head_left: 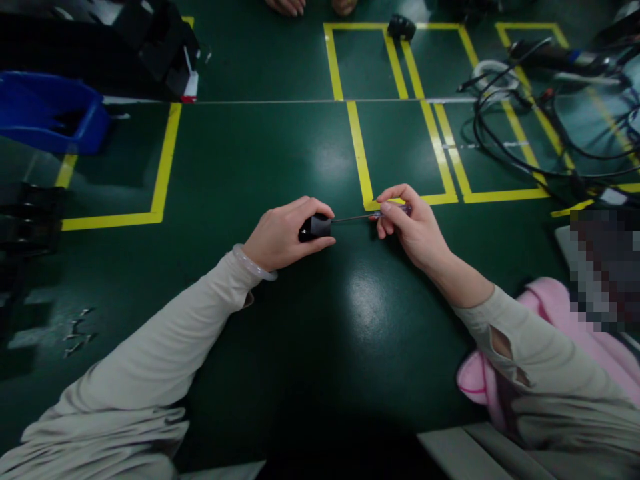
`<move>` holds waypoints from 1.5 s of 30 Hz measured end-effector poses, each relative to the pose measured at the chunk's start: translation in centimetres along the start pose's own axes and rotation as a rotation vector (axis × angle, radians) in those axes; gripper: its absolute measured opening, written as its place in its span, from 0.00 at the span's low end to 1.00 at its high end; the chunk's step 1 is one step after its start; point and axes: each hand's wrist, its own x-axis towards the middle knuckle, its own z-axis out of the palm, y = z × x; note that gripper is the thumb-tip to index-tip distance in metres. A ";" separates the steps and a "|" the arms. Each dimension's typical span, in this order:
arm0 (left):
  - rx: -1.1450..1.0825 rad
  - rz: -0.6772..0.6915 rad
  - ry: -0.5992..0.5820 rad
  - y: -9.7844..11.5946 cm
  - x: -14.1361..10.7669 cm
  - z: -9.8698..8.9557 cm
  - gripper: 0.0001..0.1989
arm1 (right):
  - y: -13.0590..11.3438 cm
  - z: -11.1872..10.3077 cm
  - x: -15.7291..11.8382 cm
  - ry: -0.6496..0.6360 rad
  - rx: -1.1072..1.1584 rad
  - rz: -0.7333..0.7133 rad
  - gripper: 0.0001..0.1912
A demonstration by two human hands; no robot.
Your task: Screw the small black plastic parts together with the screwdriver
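My left hand is closed around a small black block-like part, thumb and fingers on its opposite sides. In my right hand is a screwdriver, its handle pinched between thumb and fingers. The thin shaft points left and its tip meets the right side of the black part; whether it sits in a screw is hidden. Both hands are just above the green tabletop. Several small screws lie loose on the table at the left, beyond my left forearm.
A blue bin and black parts stand at the left. Black cables and a power tool lie at right. Pink cloth is beside my right forearm. Another small black part and a person's hands are opposite.
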 end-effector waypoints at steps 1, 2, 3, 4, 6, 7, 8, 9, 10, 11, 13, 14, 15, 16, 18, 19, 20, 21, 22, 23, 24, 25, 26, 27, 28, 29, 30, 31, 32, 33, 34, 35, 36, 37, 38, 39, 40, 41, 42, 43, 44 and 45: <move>0.000 0.001 0.000 0.0 0.0 0.0 0.19 | 0.0 0.0 0.0 0.001 0.007 -0.001 0.15; 0.000 0.001 0.002 0.0 0.0 0.0 0.19 | 0.0 0.0 0.0 0.001 0.016 -0.002 0.15; 0.001 0.002 0.004 0.0 0.0 0.0 0.19 | 0.0 0.0 0.0 -0.001 0.024 -0.004 0.15; 0.000 0.003 0.007 0.0 0.0 0.0 0.19 | 0.0 0.0 -0.1 -0.005 0.028 -0.006 0.15; 0.000 0.003 0.009 0.0 0.0 0.0 0.20 | 0.1 0.0 -0.1 -0.018 0.019 -0.015 0.17; 0.001 0.000 0.007 0.0 0.0 0.0 0.20 | 0.1 0.0 -0.1 -0.024 0.010 -0.019 0.18; 0.004 -0.004 0.005 0.0 0.0 0.0 0.20 | 0.2 0.0 0.0 -0.026 0.002 -0.022 0.18; 0.006 -0.007 0.001 0.0 0.0 0.0 0.20 | 0.2 -0.1 0.0 -0.025 -0.002 -0.021 0.18; 0.008 -0.010 -0.001 0.0 0.0 0.0 0.20 | 0.3 -0.1 0.0 -0.020 0.001 -0.021 0.18; 0.008 -0.012 -0.002 0.0 0.0 0.0 0.20 | 0.4 -0.1 0.1 -0.012 0.007 -0.022 0.18; 0.004 -0.011 0.000 0.0 0.0 0.0 0.20 | 0.5 -0.2 0.1 -0.002 0.021 -0.026 0.19; 0.003 -0.010 0.001 0.0 0.0 0.0 0.19 | 0.6 -0.2 0.1 0.001 0.025 -0.030 0.19; 0.004 -0.010 0.002 0.0 0.0 0.0 0.19 | 0.6 -0.1 0.1 0.002 0.027 -0.034 0.19; 0.006 -0.010 0.003 0.0 0.0 0.0 0.19 | 0.6 -0.1 0.1 0.004 0.027 -0.036 0.18; 0.010 -0.003 0.007 0.0 0.0 0.0 0.19 | 0.5 -0.1 0.1 0.002 0.016 -0.037 0.17; 0.012 0.003 0.010 0.0 0.0 0.1 0.18 | 0.4 -0.1 0.0 -0.001 0.004 -0.035 0.17; 0.011 0.009 0.013 0.0 0.0 0.1 0.19 | 0.4 -0.1 0.0 -0.006 -0.009 -0.033 0.17; 0.008 0.013 0.016 0.0 0.0 0.1 0.19 | 0.3 -0.1 0.0 -0.012 -0.020 -0.031 0.17; 0.007 0.016 0.018 -0.1 0.0 0.1 0.19 | 0.3 -0.1 0.0 -0.015 -0.025 -0.031 0.17; 0.006 0.015 0.018 -0.1 0.0 0.1 0.19 | 0.3 -0.1 0.0 -0.016 -0.024 -0.032 0.17; 0.007 0.013 0.018 -0.1 0.0 0.1 0.19 | 0.3 -0.2 0.0 -0.015 -0.018 -0.034 0.16; 0.009 0.012 0.017 -0.1 0.0 0.1 0.19 | 0.4 -0.2 0.0 -0.014 -0.009 -0.036 0.16; 0.011 0.011 0.016 -0.1 -0.1 0.1 0.19 | 0.4 -0.2 0.0 -0.013 -0.002 -0.036 0.15; 0.014 0.012 0.016 -0.1 -0.1 0.1 0.19 | 0.4 -0.2 0.0 -0.012 0.001 -0.036 0.15; 0.016 0.012 0.016 -0.1 -0.1 0.1 0.18 | 0.5 -0.2 0.0 -0.011 0.002 -0.032 0.15; 0.017 0.012 0.015 -0.1 -0.1 0.1 0.18 | 0.5 -0.2 0.0 -0.011 0.001 -0.027 0.15; 0.018 0.012 0.014 -0.1 -0.1 0.1 0.18 | 0.5 -0.1 0.0 -0.011 0.000 -0.024 0.15; 0.019 0.011 0.013 -0.1 -0.1 0.1 0.18 | 0.4 -0.1 0.0 -0.011 0.002 -0.024 0.15; 0.019 0.011 0.012 -0.1 0.0 0.1 0.18 | 0.4 -0.1 0.0 -0.012 0.003 -0.025 0.15; 0.017 0.012 0.012 -0.1 0.0 0.1 0.18 | 0.3 -0.1 0.0 -0.015 0.002 -0.025 0.16; 0.015 0.014 0.012 -0.1 0.0 0.1 0.18 | 0.2 -0.1 0.0 -0.019 -0.004 -0.025 0.16; 0.011 0.017 0.014 0.0 0.0 0.1 0.18 | 0.2 -0.1 0.0 -0.023 -0.015 -0.023 0.16; 0.008 0.019 0.015 0.0 0.0 0.1 0.18 | 0.1 -0.1 0.0 -0.026 -0.027 -0.020 0.17; 0.007 0.020 0.015 0.0 0.0 0.1 0.18 | 0.1 -0.2 0.0 -0.026 -0.037 -0.017 0.17; 0.008 0.019 0.014 0.0 0.0 0.1 0.18 | 0.1 -0.2 0.0 -0.024 -0.042 -0.016 0.17; 0.009 0.017 0.014 0.0 0.0 0.1 0.18 | 0.2 -0.2 0.0 -0.020 -0.040 -0.017 0.17; 0.010 0.015 0.014 0.0 0.0 0.1 0.18 | 0.2 -0.2 0.1 -0.013 -0.034 -0.021 0.17; 0.012 0.012 0.013 0.0 0.0 0.1 0.18 | 0.3 -0.2 0.1 -0.008 -0.028 -0.026 0.17; 0.012 0.008 0.012 0.0 0.0 0.1 0.18 | 0.4 -0.2 0.1 -0.003 -0.024 -0.031 0.17; 0.012 0.005 0.010 0.0 0.0 0.1 0.18 | 0.4 -0.2 0.1 0.000 -0.023 -0.033 0.17; 0.012 0.002 0.007 0.0 0.0 0.1 0.18 | 0.4 -0.2 0.1 0.003 -0.022 -0.034 0.17; 0.011 0.001 0.005 0.0 0.0 0.1 0.18 | 0.4 -0.1 0.1 0.006 -0.020 -0.034 0.17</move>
